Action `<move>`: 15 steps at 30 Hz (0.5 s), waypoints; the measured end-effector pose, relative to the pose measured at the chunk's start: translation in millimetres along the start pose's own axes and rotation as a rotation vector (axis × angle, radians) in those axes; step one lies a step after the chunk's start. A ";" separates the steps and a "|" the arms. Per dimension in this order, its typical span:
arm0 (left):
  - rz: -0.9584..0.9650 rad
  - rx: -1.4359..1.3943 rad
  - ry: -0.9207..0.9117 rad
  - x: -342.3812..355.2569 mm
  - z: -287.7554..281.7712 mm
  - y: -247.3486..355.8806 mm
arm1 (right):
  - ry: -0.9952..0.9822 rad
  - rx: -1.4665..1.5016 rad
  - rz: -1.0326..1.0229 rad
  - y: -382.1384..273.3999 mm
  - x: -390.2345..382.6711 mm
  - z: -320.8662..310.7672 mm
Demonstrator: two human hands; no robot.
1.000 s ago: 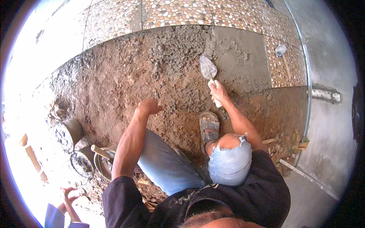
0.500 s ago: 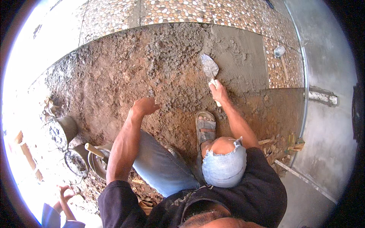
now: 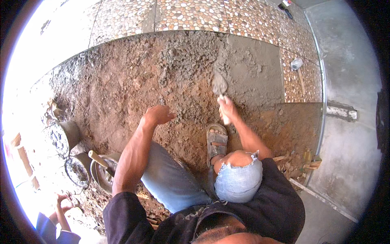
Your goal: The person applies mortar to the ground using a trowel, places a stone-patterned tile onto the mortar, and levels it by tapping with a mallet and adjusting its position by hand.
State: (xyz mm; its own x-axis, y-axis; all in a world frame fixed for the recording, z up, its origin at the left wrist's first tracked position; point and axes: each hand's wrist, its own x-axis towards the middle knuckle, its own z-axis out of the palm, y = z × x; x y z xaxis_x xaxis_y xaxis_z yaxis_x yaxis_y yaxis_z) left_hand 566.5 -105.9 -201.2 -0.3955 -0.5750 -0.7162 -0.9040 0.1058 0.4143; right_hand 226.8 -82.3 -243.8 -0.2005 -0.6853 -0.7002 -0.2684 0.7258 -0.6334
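My right hand (image 3: 228, 109) grips the pale handle of a trowel (image 3: 219, 84). The blade is smeared with grey mortar and points away from me, at the left edge of a smoothed mortar bed (image 3: 258, 65). Rougher, lumpy mortar (image 3: 185, 59) lies to the left of that bed. Over the brown soil (image 3: 126, 89), my left hand (image 3: 159, 115) hangs beyond my left knee with loosely bent fingers and nothing visible in it. My sandalled foot (image 3: 217, 140) stands on the soil between the two hands.
Pebble-patterned tiles (image 3: 189, 15) border the soil at the far side; another tile (image 3: 300, 81) adjoins the mortar bed. A grey wall (image 3: 345, 53) runs along the right. Buckets (image 3: 72, 136) and a wooden-handled tool (image 3: 98, 158) stand left. Another person's hand (image 3: 61, 199) shows lower left.
The trowel and my right hand have moved toward me and slightly left, and the blade has turned and looks more mortar-covered. My left hand stays nearly in place.
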 end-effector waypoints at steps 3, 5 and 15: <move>-0.028 -0.021 -0.029 -5.6 -1.1 -1.9 | -0.275 -0.251 0.019 50.6 -30.2 -9.0; -0.057 -0.003 -0.040 -15.5 -8.4 -5.5 | -0.361 -0.508 -0.086 52.6 -50.9 -14.5; -0.062 -0.038 0.056 -25.8 -10.2 4.0 | -0.196 -0.219 -0.138 -4.0 4.3 11.8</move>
State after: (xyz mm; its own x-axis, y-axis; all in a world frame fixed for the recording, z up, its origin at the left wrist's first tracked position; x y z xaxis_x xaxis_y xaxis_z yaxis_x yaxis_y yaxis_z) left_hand 574.7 -98.9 -175.3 -0.3288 -0.6237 -0.7091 -0.9190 0.0385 0.3924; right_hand 238.1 -87.5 -248.2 0.0316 -0.7360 -0.6763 -0.4809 0.5820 -0.6558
